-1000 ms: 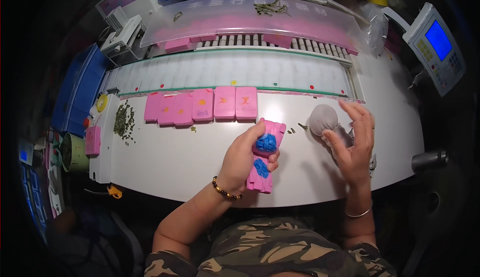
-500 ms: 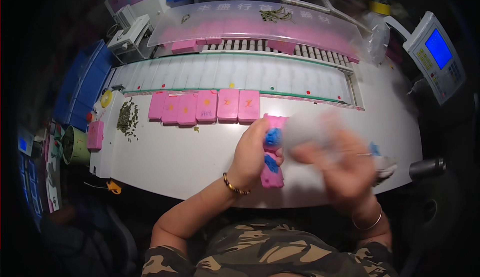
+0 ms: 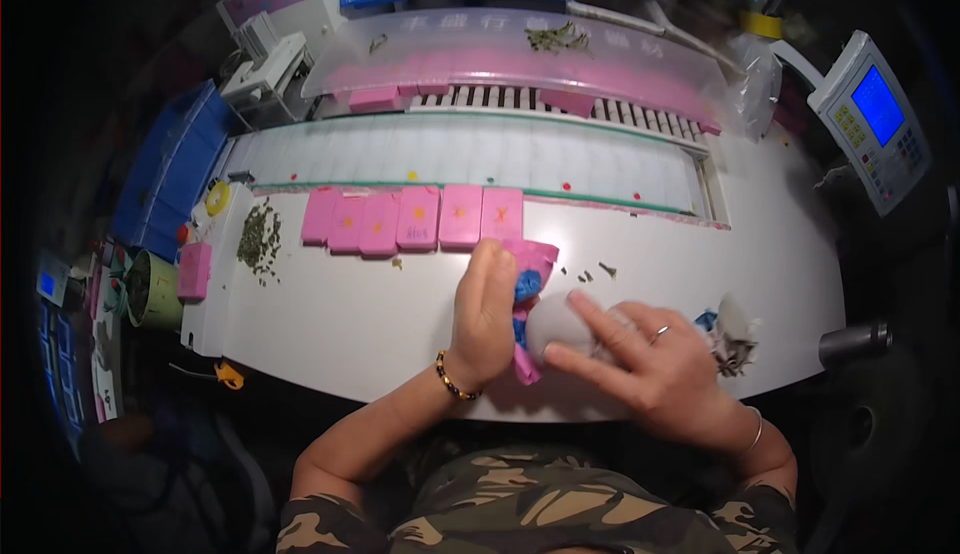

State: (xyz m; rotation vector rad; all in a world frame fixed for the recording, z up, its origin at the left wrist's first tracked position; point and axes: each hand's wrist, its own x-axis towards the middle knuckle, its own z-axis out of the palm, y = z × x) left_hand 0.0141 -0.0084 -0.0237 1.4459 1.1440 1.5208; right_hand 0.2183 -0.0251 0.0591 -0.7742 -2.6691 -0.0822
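White tabletop (image 3: 340,324), curved front edge. Row of six pink packets (image 3: 415,219) laid flat along its far side. Pile of loose green leaves (image 3: 259,239) seen left of the row. Small dark leaf bits (image 3: 595,273) scattered right of it, one crumb just below.

The person is wearing a short-sleeved camouflage shirt (image 3: 540,514) patterned in olive, tan, dark brown and pale blotches, its sleeves ending above the elbows and leaving both forearms bare. Behind the fingers of the left hand (image 3: 483,319), a beaded bracelet (image 3: 452,379) of dark and gold-coloured beads is circling the wrist. On the right hand (image 3: 650,364), a thin pale ring (image 3: 660,333) is sitting on one finger, and further back from those fingers a slim, light-coloured bangle (image 3: 755,432) is looping the wrist. Both hands are showing bare, without gloves.
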